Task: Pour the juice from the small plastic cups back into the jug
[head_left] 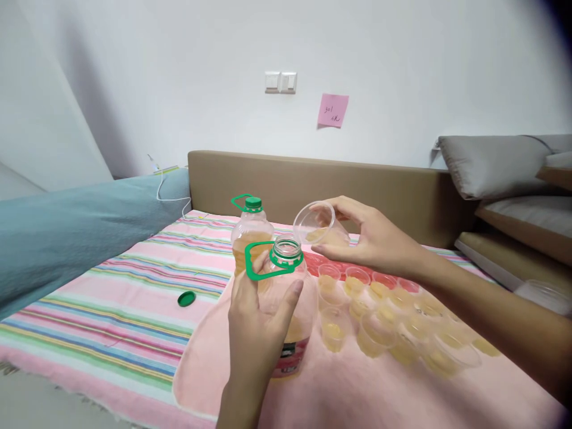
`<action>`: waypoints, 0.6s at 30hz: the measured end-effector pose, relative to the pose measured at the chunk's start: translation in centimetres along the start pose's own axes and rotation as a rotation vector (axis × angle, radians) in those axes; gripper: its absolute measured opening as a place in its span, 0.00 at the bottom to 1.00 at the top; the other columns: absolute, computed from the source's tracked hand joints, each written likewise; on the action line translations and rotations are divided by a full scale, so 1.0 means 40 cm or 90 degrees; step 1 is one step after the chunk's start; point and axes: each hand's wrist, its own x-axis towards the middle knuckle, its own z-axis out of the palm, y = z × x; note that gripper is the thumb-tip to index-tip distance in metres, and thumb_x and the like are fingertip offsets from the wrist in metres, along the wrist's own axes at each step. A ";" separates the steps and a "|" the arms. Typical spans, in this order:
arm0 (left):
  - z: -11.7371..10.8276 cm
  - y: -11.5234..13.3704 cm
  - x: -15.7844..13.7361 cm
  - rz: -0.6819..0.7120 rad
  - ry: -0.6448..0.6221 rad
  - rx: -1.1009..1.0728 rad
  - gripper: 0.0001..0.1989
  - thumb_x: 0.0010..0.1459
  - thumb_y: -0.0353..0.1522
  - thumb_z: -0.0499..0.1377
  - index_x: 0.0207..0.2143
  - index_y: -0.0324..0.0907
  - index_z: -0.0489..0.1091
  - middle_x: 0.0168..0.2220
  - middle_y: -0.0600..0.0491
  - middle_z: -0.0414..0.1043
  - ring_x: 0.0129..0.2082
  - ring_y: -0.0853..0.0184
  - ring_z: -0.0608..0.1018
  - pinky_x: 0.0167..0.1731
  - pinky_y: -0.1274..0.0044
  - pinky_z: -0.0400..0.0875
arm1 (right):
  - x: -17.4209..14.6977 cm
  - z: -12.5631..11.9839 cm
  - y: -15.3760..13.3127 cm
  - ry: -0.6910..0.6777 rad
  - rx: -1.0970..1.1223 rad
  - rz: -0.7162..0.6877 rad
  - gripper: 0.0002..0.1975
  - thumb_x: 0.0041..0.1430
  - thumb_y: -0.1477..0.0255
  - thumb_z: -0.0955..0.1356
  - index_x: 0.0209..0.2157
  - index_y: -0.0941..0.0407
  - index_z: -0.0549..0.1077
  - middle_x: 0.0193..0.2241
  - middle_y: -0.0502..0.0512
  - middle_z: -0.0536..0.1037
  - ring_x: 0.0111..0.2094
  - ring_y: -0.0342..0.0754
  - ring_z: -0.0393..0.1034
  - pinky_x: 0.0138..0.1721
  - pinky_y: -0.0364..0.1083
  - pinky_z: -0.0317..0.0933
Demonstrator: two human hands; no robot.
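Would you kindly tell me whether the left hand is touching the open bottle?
Touching. The head view shows the left hand around the open bottle below its green handle, thumb lying against the bottle's shoulder.

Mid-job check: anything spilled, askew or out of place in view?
No spill is visible. A green cap lies loose on the striped cloth, apart from the uncapped bottle in the left hand. The pink note sits crooked on the wall. Nothing else stands out.
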 end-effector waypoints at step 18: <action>-0.002 -0.001 0.002 0.003 -0.008 -0.003 0.25 0.67 0.46 0.69 0.62 0.49 0.74 0.61 0.49 0.78 0.67 0.54 0.76 0.66 0.64 0.68 | 0.019 -0.029 -0.026 -0.015 -0.132 -0.071 0.23 0.55 0.62 0.77 0.52 0.50 0.80 0.52 0.57 0.84 0.51 0.59 0.78 0.55 0.57 0.69</action>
